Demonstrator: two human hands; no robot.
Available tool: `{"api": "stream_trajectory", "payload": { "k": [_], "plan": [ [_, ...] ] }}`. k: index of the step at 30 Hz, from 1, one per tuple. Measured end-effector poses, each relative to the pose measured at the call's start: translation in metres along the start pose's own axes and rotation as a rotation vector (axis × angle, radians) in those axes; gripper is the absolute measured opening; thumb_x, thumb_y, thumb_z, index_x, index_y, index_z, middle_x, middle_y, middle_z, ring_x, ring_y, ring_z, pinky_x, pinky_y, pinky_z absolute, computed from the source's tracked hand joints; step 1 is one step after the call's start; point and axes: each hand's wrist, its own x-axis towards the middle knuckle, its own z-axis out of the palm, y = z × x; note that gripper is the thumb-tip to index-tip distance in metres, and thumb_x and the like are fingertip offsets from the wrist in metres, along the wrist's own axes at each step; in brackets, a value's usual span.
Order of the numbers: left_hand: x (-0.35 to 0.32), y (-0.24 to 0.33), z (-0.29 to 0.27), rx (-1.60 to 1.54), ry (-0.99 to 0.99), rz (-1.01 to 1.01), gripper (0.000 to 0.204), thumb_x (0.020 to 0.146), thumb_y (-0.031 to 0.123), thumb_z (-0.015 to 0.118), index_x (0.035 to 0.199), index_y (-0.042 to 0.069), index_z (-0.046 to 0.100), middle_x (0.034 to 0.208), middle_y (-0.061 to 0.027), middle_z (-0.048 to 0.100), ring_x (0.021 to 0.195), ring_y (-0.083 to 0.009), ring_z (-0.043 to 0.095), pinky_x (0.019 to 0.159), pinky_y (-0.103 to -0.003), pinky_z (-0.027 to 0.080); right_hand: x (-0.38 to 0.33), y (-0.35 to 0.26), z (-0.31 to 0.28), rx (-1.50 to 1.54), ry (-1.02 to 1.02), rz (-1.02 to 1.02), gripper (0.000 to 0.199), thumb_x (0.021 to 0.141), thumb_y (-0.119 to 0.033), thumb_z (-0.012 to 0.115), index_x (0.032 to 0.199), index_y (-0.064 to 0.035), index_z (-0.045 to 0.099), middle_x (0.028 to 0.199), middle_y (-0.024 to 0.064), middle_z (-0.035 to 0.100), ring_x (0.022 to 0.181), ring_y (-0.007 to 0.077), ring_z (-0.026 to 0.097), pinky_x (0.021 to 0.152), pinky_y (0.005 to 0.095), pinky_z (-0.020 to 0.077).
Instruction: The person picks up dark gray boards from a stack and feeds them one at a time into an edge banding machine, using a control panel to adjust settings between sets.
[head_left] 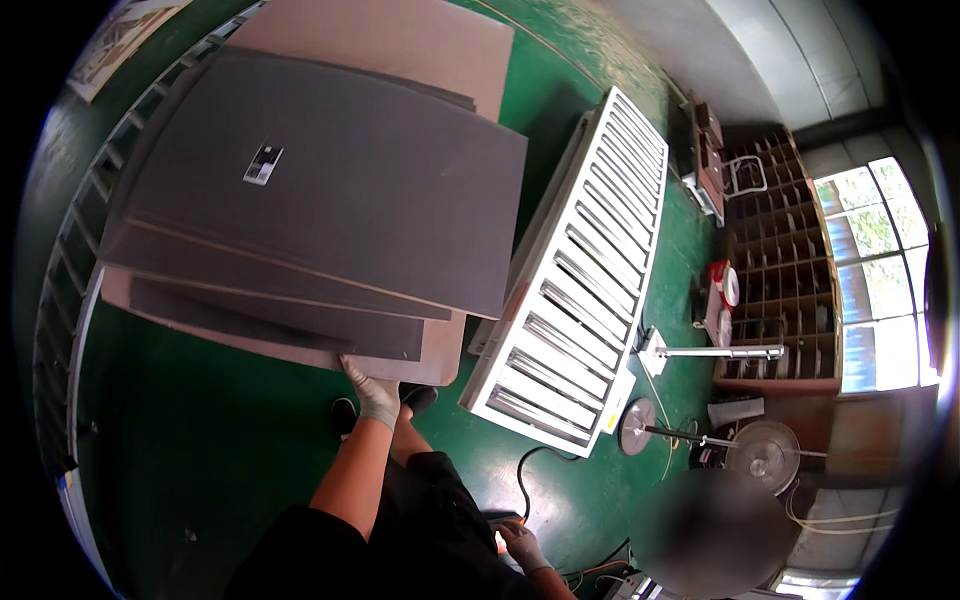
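Green floor (220, 440) under stacked grey boards (320, 190)

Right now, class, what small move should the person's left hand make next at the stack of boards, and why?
Probably curl the fingers of the left hand under the near edge of the stack of grey boards for a firmer hold: the gloved hand only touches the bottom edge, while the right hand is down by the hip, away from it.

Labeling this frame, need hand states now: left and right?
Left hand: gloved, fingers on the lower edge of the stacked grey boards; grip cannot be told.
Right hand: gloved, low by the hip, holding nothing visible; open or closed unclear.
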Motion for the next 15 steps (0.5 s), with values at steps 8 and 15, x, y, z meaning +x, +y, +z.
{"api": "stream_trajectory", "payload": {
  "k": [8,15],
  "plan": [
    [-0.052,-0.066,-0.016,0.034,0.235,-0.075,0.096,0.075,0.085,0.049,0.148,0.024,0.032,0.149,-0.0009,0.034,0.133,-0.0220,0.035,0.107,-0.042,0.033,0.052,0.020,-0.054,-0.178,-0.003,-0.321,0.026,0.096,-0.023,0.050,0.116,-0.0118,0.061,0.116,0.0104,0.064,0.099,0.0303,0.065,0.083,0.0388,0.0538],
    [-0.072,-0.097,-0.064,0.253,0.351,-0.155,0.092,0.081,0.081,0.046,0.137,0.009,0.042,0.123,-0.0104,0.055,0.106,-0.0231,0.057,0.084,-0.040,0.051,0.238,-0.096,-0.211,0.690,0.222,-0.297,0.032,0.096,-0.025,0.056,0.122,-0.0062,0.059,0.108,0.0141,0.065,0.092,0.0255,0.065,0.080,0.0338,0.0536]
  ]
}}
